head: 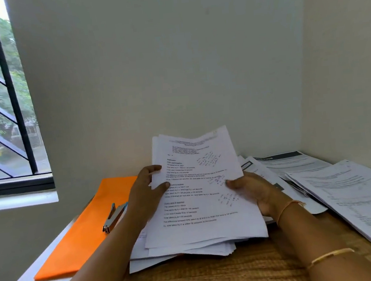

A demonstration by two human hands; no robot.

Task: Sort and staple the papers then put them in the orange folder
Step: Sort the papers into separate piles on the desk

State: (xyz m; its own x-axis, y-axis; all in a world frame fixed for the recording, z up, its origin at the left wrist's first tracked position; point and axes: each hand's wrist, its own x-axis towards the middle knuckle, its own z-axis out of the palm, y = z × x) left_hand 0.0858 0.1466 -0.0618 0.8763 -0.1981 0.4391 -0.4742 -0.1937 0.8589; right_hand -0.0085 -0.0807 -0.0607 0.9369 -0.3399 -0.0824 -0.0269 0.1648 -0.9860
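At the near edge, the wooden table [215, 275] carries a loose pile of sheets [181, 252] lying flat just below the forearms, its corners fanned unevenly. Above that pile, the person holds up a sheaf of papers [198, 184] with both hands: the left hand [145, 195] pinches the left edge, thumb on the printed face and fingers curled behind, and the right hand [251, 190] grips the right edge the same way, thumb on top. The sheaf's long axis runs away from the person, its top edge raised toward the wall and its text upright to the reader, so this looks like the sorting step, with the page being read to decide where it belongs. The next move probably calls for squaring the sheets before stapling a corner. To the left, the orange folder [91, 231] lies closed, its long axis slanting from the near left toward the far wall, and the stapler [114, 216] rests on it, pointing roughly along the same line. Further right, other printed papers [355, 194] spread overlapping toward the corner, apparently unsorted
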